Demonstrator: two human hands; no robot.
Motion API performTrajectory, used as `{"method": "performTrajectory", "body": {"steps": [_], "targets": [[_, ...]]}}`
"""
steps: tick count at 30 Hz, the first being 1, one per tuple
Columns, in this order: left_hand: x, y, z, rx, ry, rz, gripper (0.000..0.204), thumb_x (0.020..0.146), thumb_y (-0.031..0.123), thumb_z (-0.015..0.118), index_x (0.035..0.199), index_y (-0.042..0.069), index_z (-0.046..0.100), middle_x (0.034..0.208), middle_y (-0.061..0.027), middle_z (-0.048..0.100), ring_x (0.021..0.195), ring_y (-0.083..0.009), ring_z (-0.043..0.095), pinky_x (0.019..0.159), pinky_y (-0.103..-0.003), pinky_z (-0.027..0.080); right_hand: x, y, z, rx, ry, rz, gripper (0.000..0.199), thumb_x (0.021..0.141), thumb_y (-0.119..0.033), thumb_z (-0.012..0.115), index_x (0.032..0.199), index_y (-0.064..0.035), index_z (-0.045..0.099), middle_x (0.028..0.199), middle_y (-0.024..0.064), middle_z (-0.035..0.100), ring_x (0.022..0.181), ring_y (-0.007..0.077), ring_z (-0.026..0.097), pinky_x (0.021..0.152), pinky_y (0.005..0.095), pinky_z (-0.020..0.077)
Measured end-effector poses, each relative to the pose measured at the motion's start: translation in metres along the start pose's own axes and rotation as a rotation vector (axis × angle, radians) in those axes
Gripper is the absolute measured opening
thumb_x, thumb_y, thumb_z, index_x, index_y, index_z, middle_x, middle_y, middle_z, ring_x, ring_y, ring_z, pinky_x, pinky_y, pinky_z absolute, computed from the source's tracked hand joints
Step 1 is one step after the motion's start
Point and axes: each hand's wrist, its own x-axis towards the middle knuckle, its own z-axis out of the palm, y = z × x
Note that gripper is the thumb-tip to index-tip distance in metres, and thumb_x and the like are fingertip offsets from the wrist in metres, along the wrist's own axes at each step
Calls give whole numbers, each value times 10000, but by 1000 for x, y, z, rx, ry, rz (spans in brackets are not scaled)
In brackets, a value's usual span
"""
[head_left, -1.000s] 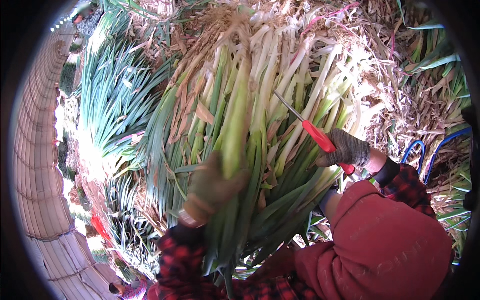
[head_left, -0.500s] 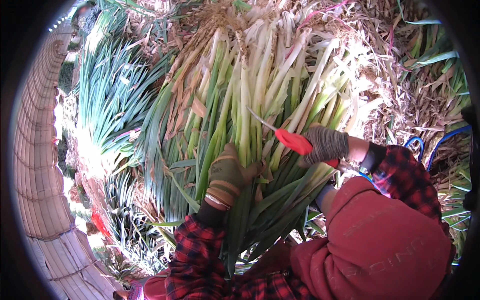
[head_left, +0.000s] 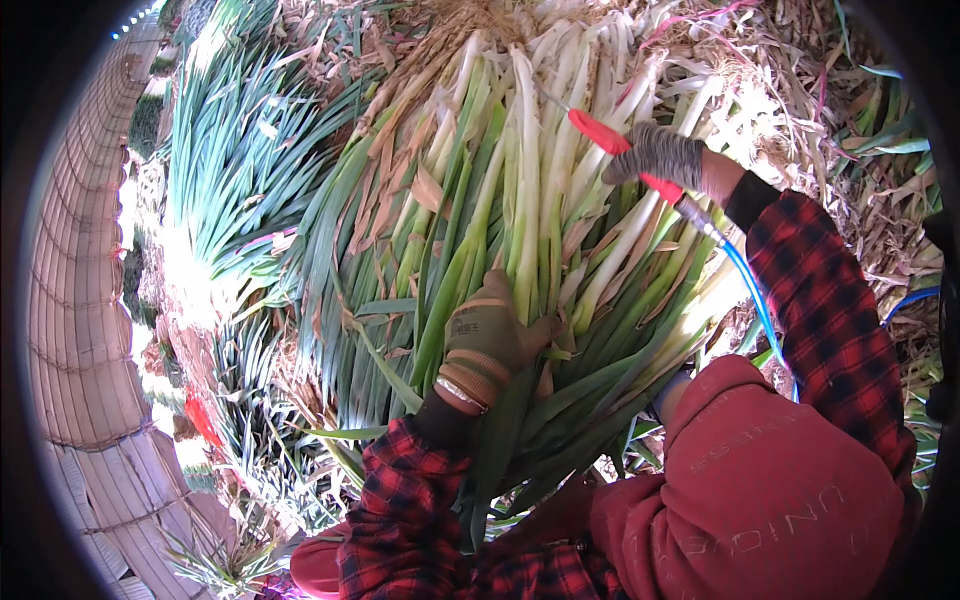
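Observation:
Long green onions (head_left: 525, 180) lie in a broad pile, white stems and roots at the far side and dark green leaves toward me. My left hand (head_left: 490, 335), in an olive glove with a tan cuff, closes round several stalks where white turns to green. Above the stems on the right, my right hand (head_left: 665, 160), in a grey ribbed glove, grips a red-handled air blow gun (head_left: 598, 132). Its thin metal nozzle (head_left: 551, 98) points to the upper left, near the white stems. A blue hose (head_left: 750, 277) runs from its lower end past my right forearm.
More green onions (head_left: 225, 170) are heaped on the left. Dry husks (head_left: 750, 110) cover the ground at the upper right, with pink string among them. A slatted, curved mat-like strip (head_left: 85, 330) runs along the left edge. Red cloth (head_left: 750, 500) fills the lower right.
My right hand has moved up and away with the blow gun, toward the root ends, showing more of the hose. My left hand keeps its hold on the stalks; the whole view has shifted slightly.

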Motion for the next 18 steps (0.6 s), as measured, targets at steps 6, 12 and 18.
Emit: {"method": "performTrajectory", "body": {"steps": [6, 12, 18], "targets": [[1, 2, 0, -18, -9, 41, 787, 664, 526, 802, 1049, -94, 506, 849, -286, 646, 799, -442, 658, 704, -493, 521, 25, 3, -27, 51, 85, 39, 545, 693, -500, 819, 697, -13, 576, 591, 48, 532, 568, 156, 519, 572, 351, 432], [5, 7, -43, 194, -125, 104, 585, 764, 488, 742, 995, -34, 609, 772, -222, 667, 760, -394, 675, 668, -446, 530, -10, 2, -5, 28, 40, -29, 525, 711, -477, 812, 644, -31, 544, 547, 38, 496, 521, 139, 485, 531, 342, 407], [131, -79, -107, 78, 388, 240, 326, 860, 326, 709, 1059, 68, 687, 870, -135, 718, 778, -252, 697, 705, -353, 538, -111, -25, 35, 228, -61, 2, 500, 712, -429, 814, 605, -41, 517, 516, 39, 475, 486, 136, 470, 502, 341, 390]]}}
